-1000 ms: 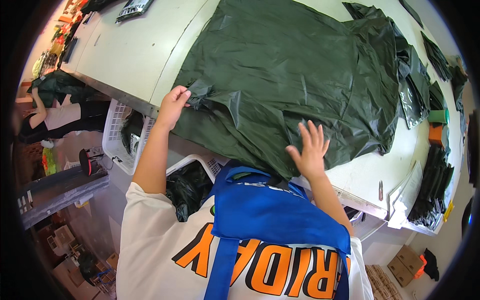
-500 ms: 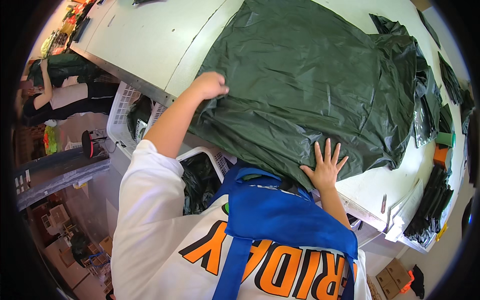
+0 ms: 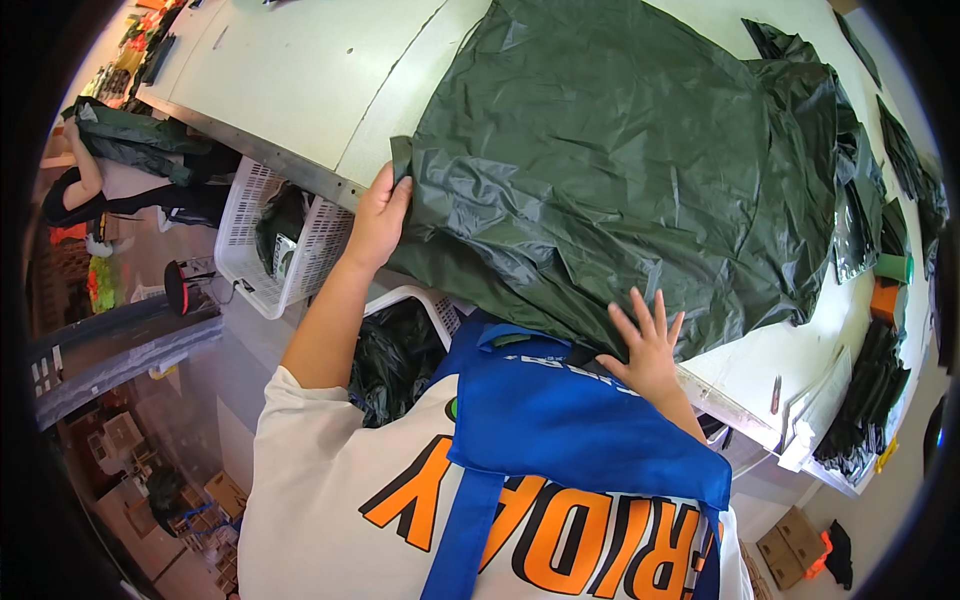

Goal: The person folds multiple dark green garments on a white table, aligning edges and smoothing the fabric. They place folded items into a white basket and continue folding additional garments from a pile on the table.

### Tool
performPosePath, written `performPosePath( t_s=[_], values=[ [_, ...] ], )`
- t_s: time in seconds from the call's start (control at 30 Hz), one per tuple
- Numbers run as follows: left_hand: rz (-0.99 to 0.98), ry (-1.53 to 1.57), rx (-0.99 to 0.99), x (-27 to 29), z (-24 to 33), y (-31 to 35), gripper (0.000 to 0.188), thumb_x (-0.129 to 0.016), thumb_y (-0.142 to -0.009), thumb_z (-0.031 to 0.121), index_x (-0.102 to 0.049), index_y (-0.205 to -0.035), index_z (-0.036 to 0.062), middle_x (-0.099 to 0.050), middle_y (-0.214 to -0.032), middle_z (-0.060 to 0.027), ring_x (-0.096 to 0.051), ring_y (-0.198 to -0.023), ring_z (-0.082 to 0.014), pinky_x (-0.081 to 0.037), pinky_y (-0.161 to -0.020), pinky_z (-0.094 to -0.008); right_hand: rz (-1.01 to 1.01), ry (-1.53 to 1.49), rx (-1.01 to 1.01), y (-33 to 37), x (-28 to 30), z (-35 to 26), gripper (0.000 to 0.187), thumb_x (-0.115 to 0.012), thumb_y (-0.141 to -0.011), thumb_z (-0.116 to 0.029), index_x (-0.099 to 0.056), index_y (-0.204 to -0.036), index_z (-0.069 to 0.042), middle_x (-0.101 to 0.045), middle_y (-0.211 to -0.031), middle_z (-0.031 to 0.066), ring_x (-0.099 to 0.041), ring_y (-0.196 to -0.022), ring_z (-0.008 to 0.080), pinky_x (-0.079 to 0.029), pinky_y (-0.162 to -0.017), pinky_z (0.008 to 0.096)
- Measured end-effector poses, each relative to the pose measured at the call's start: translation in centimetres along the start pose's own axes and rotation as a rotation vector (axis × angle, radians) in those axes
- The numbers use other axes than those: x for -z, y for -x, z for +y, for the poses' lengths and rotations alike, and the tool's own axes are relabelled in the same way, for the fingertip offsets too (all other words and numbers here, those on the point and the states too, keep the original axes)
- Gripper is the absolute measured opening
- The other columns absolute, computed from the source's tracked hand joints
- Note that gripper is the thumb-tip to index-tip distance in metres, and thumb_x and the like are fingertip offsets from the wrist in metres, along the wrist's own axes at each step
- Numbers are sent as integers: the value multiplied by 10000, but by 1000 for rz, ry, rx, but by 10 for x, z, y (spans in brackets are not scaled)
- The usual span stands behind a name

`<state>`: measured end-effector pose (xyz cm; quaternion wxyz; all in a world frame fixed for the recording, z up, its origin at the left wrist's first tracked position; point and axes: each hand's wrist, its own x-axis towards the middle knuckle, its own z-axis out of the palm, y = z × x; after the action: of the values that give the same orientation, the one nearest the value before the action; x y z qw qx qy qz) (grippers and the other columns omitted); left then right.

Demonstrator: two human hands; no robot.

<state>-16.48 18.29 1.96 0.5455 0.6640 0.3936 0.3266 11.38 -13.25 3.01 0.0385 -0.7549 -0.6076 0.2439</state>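
Where the left hand (image 3: 379, 218) grips: at the left edge of the dark green glossy sheet (image 3: 620, 150), fingers closed, thumb pressed over a fold.
Right hand (image 3: 650, 358): fingers open and spread over the sheet's near edge.
Dark green glossy sheet: laid out wrinkled across the white worktable (image 3: 310, 90), its near edge beside the blue apron (image 3: 590, 420).
White lattice basket (image 3: 320, 238): left of the left forearm, dark packages inside.

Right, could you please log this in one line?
left hand: gripping green sheet edge; right hand: spread at near edge; sheet: creased, on table
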Motion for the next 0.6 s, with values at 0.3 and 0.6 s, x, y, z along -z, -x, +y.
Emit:
performPosePath(
  t_s=[0.3,0.6],
  values=[
    [-204,-715,264,44,-51,39,596,-620,-839,155,-360,-1372,99,-596,-757,-169,-582,-652,-262,-471,-653,-359,-56,90,-5,58,-33,39,766,-744,-581,-173,-532,-1305,-305,-256,-1515,94,-156,-1406,394,-78,-1093,653],
    [68,-1006,-517,45,-17,64,439,-663,-801,171,-473,-1171,29,-523,-1150,-154,-517,-1030,-275,-453,-821,-357,-24,72,-11,71,-38,55,852,-816,-506,-231,-521,-1305,-248,-316,-1488,97,-220,-1394,361,-125,-1127,575]
  ],
)
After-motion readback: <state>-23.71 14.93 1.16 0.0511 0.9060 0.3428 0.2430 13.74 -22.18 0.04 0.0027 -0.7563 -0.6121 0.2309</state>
